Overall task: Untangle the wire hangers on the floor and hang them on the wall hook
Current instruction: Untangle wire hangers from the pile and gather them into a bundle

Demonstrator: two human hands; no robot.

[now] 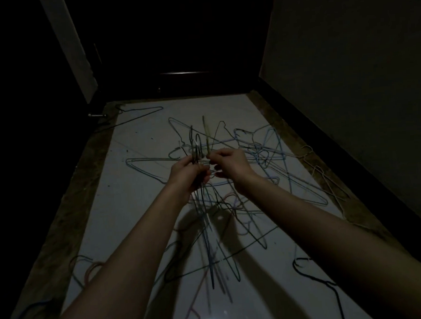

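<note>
A bundle of wire hangers (199, 147) stands upright at mid-frame, its hooks rising above the fingers and its bodies hanging blurred below. The left hand (187, 173) grips the bundle with fingers curled around it; the right hand (229, 165), arm extended, pinches one wire just beside it. More hangers (265, 153) sprawl across the pale floor (138, 200) behind.

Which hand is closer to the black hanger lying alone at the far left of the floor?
Left. The left hand is lifted over the middle pile, on the same side as the black hanger. The right hand is beside it, farther right.
</note>
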